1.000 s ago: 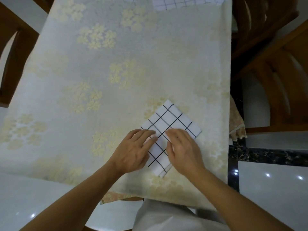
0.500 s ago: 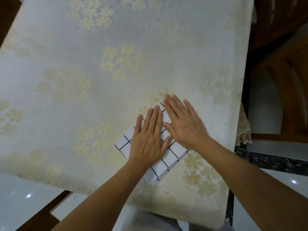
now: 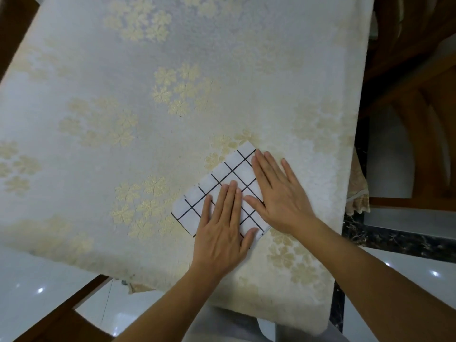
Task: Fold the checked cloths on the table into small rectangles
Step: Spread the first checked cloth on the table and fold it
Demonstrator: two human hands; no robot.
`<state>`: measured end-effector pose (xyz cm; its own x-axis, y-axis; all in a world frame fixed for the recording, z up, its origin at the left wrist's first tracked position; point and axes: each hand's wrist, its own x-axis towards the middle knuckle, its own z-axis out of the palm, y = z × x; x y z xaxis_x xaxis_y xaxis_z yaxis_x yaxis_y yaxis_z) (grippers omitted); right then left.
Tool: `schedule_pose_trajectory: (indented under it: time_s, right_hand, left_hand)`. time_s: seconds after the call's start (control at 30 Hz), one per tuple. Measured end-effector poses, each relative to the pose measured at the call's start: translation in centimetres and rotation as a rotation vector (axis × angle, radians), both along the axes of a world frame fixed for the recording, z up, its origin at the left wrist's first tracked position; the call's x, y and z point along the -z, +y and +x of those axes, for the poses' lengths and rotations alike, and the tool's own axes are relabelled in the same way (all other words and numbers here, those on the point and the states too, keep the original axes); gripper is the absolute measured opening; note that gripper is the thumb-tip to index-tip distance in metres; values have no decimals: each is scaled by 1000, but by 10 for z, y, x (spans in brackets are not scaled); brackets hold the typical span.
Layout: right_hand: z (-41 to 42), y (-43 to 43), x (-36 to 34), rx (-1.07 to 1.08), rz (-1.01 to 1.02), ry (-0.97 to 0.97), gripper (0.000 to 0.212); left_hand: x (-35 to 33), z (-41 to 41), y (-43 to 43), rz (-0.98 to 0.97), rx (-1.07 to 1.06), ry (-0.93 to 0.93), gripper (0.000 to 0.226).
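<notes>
A white cloth with a black check (image 3: 222, 178) lies folded into a small rectangle near the table's front right corner, turned diagonally. My left hand (image 3: 223, 230) lies flat on its near half, fingers straight and together. My right hand (image 3: 278, 193) presses flat on its right side, fingers spread, fingertips reaching the cloth's far corner. Neither hand grips anything. Parts of the cloth are hidden under both palms.
The table wears a pale tablecloth with yellow flower patterns (image 3: 172, 95). Wooden chairs stand at the right (image 3: 414, 82) and at the lower left (image 3: 61, 317). The table's right edge runs close to my right hand. A glossy tiled floor (image 3: 37, 280) shows below.
My right hand has slid to the right across the cloth, away from the left hand, baring more of the checked top. The left hand has stayed pressing on the near half.
</notes>
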<state>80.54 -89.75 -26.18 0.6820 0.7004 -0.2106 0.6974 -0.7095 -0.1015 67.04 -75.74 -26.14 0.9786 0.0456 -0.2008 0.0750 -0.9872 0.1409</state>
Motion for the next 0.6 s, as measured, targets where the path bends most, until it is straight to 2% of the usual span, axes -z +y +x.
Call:
schedule_pose_trajectory:
  time_s: [0.23,0.4,0.6]
  right_hand:
    - [5,-8,-4,65,-20,-11,85]
    - [-4,10,-6,147,48,-17,84]
    - [-8,12,4,121,21,1,83]
  left_hand:
    - [-4,-16,10,0,1,0,83]
    - [-3,-3,41,46,25,-36,82]
    - [-1,-1,47,19,-6,-26,83]
